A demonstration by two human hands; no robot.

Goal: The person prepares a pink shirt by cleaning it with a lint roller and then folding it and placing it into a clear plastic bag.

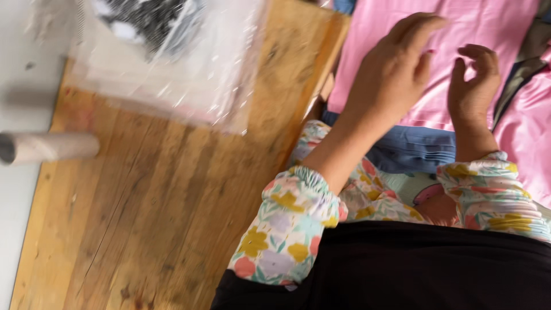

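At far left, off the worktop [143, 218] edge: one cardboard tube [49, 147], long axis roughly horizontal, open end facing left. Wooden worktop; board grain running from lower left to upper right. At upper left on the worktop: one clear plastic bag [172, 63], blurred, with dark speckled contents showing at its top. Right of the worktop: one pink cloth [488, 28], spread flat, stretching from the top of the view down toward the right edge. Exact long axis not determinable, since the cloth passes out of view. Below it: one blue denim piece [416, 149], partly covered.

Hands counted: two, both over the pink cloth. Left hand [396, 72]: palm down, fingers extended together and pointing upper right, open and flat, gripping nothing; contact with the cloth cannot be told. Right hand [473, 86]: fingers curled loosely inward, half closed, holding nothing visible. Both forearms rising from floral sleeves [290, 224] with elastic cuffs, above a black garment [413, 270].
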